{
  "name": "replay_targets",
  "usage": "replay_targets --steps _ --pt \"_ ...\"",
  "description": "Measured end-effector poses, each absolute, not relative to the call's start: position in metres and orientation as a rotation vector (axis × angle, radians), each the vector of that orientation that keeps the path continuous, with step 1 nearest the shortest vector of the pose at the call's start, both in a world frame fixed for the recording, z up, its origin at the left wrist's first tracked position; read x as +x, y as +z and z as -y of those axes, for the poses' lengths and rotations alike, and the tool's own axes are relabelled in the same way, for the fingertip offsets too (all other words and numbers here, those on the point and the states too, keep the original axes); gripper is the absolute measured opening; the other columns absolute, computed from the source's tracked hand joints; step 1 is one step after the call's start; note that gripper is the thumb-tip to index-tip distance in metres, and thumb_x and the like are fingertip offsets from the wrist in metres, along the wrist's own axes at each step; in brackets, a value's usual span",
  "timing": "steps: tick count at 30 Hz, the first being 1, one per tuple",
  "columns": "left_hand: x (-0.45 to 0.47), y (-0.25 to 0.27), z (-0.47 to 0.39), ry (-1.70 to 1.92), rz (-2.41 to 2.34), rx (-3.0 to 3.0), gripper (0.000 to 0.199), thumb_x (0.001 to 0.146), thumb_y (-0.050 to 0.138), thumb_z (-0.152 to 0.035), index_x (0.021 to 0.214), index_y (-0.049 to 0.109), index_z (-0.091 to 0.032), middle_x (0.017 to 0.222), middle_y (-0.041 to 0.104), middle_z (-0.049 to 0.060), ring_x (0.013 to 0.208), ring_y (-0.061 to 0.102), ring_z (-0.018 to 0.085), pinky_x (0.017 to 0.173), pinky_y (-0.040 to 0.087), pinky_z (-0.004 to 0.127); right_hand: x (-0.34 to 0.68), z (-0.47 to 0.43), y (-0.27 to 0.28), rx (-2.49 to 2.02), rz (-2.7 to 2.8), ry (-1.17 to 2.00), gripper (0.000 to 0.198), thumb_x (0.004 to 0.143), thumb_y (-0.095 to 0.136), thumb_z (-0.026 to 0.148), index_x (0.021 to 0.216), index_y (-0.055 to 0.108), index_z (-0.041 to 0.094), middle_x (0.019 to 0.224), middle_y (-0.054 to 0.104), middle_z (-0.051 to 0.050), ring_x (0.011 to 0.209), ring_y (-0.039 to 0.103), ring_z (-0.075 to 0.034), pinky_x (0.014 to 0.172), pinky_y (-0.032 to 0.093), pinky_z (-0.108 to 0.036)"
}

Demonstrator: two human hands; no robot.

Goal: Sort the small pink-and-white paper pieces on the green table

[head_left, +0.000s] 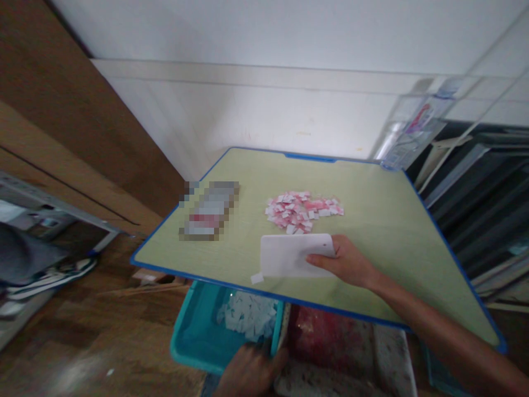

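Note:
My right hand (345, 262) grips the right end of a white plastic scraper (285, 255), thumb on its near face. This flat rectangular sheet has a small hole by its corner and stands over the pale green tabletop (372, 220). Just beyond it lies a heap of small pink and white paper pieces (291, 212). One loose white piece (257, 278) rests near the table's front edge. Below that edge, my left hand (252, 368) is closed on the near rim of a teal basin (198, 325), its fingertips partly hidden. White pieces (250, 314) are piled inside the basin.
A pixelated flat object (210, 212) lies on the table's left side. At the back right corner stands a clear plastic bottle (421, 129). A stained tray or box (330, 336) is under the table, right of the basin. Dark panels (487, 187) lean at the right.

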State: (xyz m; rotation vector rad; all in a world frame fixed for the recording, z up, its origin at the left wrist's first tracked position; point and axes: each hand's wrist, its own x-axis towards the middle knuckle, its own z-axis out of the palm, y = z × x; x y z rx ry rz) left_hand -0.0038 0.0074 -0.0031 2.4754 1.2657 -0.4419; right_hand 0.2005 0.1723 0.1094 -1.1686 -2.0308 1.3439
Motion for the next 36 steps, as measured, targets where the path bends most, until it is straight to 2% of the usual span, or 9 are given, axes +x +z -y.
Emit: replay_targets --steps 3,8,16,19,24,28,32,36 --pt "-0.005 -0.007 -0.006 -0.397 -1.264 2.49 0.043 0.073 0.058 -0.033 0.111 0.045 -0.02 0.076 0.058 0.007 0.067 0.054 0.025 0.058 0.043 0.035 0.198 -0.171 0.111 -1.154 2.021 1.4 0.023 0.071 0.054 0.032 0.077 0.065 0.013 0.067 0.063 -0.002 0.059 0.055 -0.013 0.056 0.044 -0.023" --pt "-0.006 -0.007 -0.006 -0.348 -1.272 2.519 0.04 0.073 0.059 -0.033 0.108 0.046 -0.02 0.075 0.057 0.007 0.066 0.053 0.025 0.057 0.043 0.034 0.196 -0.172 0.107 -1.219 2.038 1.243 0.022 0.072 0.053 0.032 0.07 0.064 0.013 0.06 0.061 -0.001 0.053 0.053 -0.012 0.05 0.042 -0.022" --pt "-0.005 -0.006 -0.007 -0.342 -1.263 2.518 0.038 0.072 0.058 -0.033 0.106 0.047 -0.019 0.074 0.057 0.006 0.065 0.053 0.023 0.058 0.042 0.031 0.195 -0.165 0.113 -1.109 1.962 1.492 0.016 0.072 0.055 0.031 0.078 0.067 0.022 0.076 0.068 0.0 0.066 0.06 -0.017 0.062 0.049 -0.026" --pt "-0.005 -0.008 -0.005 -0.321 -1.285 2.503 0.038 0.072 0.058 -0.031 0.107 0.046 -0.02 0.076 0.057 0.006 0.068 0.053 0.023 0.06 0.042 0.032 0.216 -0.177 0.121 -1.141 1.775 1.433 0.021 0.068 0.06 0.034 0.084 0.066 0.021 0.084 0.068 0.0 0.071 0.062 -0.018 0.066 0.049 -0.028" --pt "-0.005 -0.007 -0.005 -0.356 -1.277 2.475 0.04 0.072 0.059 -0.031 0.108 0.046 -0.021 0.078 0.057 0.006 0.069 0.052 0.023 0.061 0.041 0.031 0.283 -0.21 0.124 -1.242 1.566 1.156 0.03 0.058 0.07 0.033 0.084 0.066 0.017 0.085 0.068 -0.003 0.067 0.062 -0.019 0.062 0.05 -0.029" --pt "-0.004 -0.003 -0.007 -0.415 -1.267 2.471 0.042 0.072 0.059 -0.03 0.11 0.045 -0.02 0.08 0.057 0.007 0.07 0.052 0.023 0.062 0.04 0.031 0.322 -0.223 0.124 -1.402 1.603 1.155 0.028 0.056 0.071 0.034 0.077 0.066 0.015 0.071 0.068 -0.003 0.053 0.059 -0.016 0.049 0.048 -0.025" --pt "-0.004 -0.004 -0.007 -0.456 -1.273 2.469 0.047 0.069 0.062 -0.029 0.112 0.044 -0.021 0.079 0.057 0.007 0.07 0.052 0.024 0.061 0.041 0.033 0.323 -0.222 0.129 -1.457 1.729 1.184 0.027 0.055 0.071 0.036 0.072 0.068 0.014 0.069 0.068 -0.003 0.054 0.059 -0.015 0.05 0.046 -0.024" --pt "-0.005 -0.008 -0.004 -0.386 -1.29 2.489 0.044 0.071 0.061 -0.031 0.11 0.045 -0.021 0.077 0.056 0.006 0.069 0.052 0.023 0.062 0.041 0.032 0.314 -0.221 0.134 -1.457 1.831 1.195 0.027 0.055 0.07 0.038 0.071 0.069 0.016 0.068 0.068 -0.002 0.055 0.059 -0.015 0.051 0.046 -0.024"
